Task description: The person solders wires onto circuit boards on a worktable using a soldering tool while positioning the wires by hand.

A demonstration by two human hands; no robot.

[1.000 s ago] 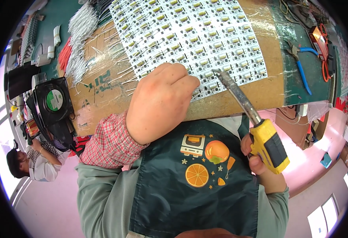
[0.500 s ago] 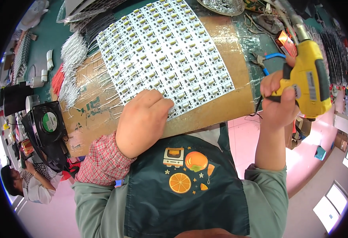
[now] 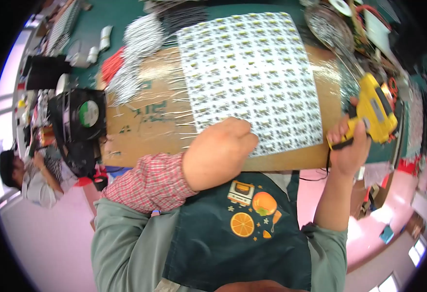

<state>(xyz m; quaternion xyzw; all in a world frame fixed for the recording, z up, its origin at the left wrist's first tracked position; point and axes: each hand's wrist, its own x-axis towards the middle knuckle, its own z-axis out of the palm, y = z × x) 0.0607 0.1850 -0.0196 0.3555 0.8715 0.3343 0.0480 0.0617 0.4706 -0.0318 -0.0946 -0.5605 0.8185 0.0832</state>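
Left fingers (image 3: pixel 243 137) are resting curled, any pinch unverifiable, apparently steadying the circuit-board panel (image 3: pixel 257 82) beneath them; right fingers (image 3: pixel 339 130) are gripping the yellow soldering gun (image 3: pixel 375 111)

Green table (image 3: pixel 126 10) — brown board (image 3: pixel 150 138) on it, white circuit sheet (image 3: pixel 252 80) over the board, white wires (image 3: pixel 143 36), red wires (image 3: pixel 112 65)

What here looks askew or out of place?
The white circuit-board sheet lies askew on the brown board: its near edge slants against the board's, and its far edge overshoots it.
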